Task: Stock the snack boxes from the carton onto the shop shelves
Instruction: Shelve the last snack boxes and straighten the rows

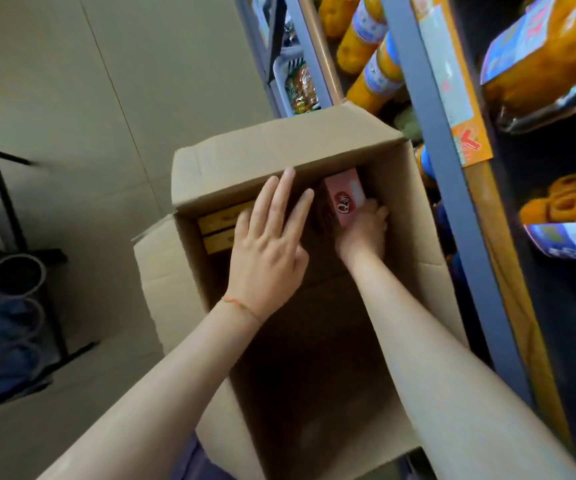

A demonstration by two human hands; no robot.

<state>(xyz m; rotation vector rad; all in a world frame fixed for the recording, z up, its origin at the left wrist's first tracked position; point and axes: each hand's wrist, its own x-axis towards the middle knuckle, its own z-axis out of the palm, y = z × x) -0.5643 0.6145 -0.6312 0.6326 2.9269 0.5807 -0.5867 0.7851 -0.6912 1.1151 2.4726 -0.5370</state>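
From the head camera I look down into an open cardboard carton [314, 143] that stands on the pale tiled floor [89, 98], just beside the grey shop shelves [428, 116]. Both bare arms of the person reach into it.

The right hand [362, 226] is deep inside the carton, near its far wall, and its fingers are curled around the lower end of a pink snack box [345, 197]. This box stands tilted, with its printed face turned up to the camera. The left hand [269, 237] is held higher, near the carton's far rim, with the fingers straight and a little spread; it grips nothing. Whether the fingertips touch the folded flap I cannot tell. A thin red string [241, 304] goes around the left wrist.

Under the left hand, against the left wall of the carton, lie two yellow snack boxes [220, 230], one next to the other. The near part of the carton's bottom is dark and shows bare cardboard.

On the shelves to the right stand jars of orange fruit [549, 60] with blue and white labels, and an orange price strip [466, 140] runs along the shelf edge. At the far left is a black wire rack [5, 202]
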